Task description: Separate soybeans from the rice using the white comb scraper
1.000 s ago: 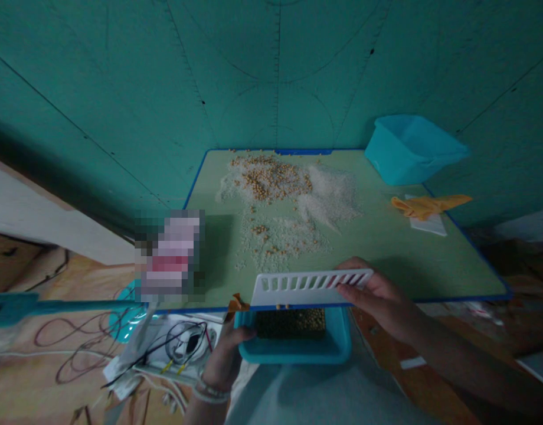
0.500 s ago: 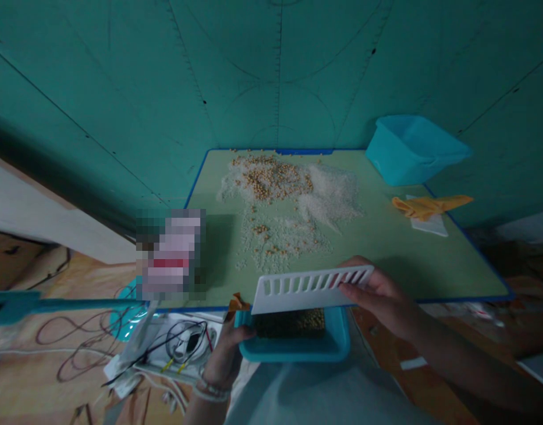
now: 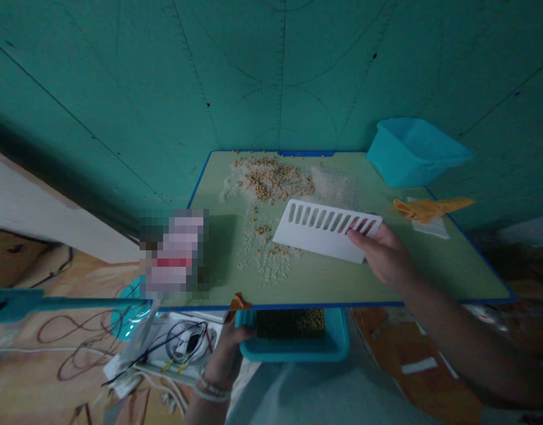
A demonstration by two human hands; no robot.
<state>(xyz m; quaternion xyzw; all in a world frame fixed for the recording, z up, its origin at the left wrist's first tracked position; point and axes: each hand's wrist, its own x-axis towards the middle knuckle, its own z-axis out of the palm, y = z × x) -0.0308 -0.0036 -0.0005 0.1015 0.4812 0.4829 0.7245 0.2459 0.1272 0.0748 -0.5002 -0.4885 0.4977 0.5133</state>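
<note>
My right hand (image 3: 389, 254) grips one end of a white slotted plastic plate (image 3: 318, 239), its thumb at the slots. The plate is tilted over the pale green table. Behind it and to its left lie yellow-brown beans (image 3: 271, 177), scattered among white grains (image 3: 336, 184). Below the table's front edge, my left hand (image 3: 227, 348) is closed on the left rim of a blue plastic basin (image 3: 293, 352). Inside that basin are dark green and yellowish beans (image 3: 289, 324). Part of the left hand's fingers is hidden under the basin.
A blue bin (image 3: 415, 153) stands at the back right corner. Nearer lies an orange cloth (image 3: 431, 208) on a white piece. At the left edge is a pixelated box (image 3: 176, 251). Cables and a white box (image 3: 187, 342) are on the floor; a green wall (image 3: 271, 71) rises behind.
My right hand has carried the plate from above the basin forward over the table, and the plate's tilt has changed. My left hand and the basin have stayed in place.
</note>
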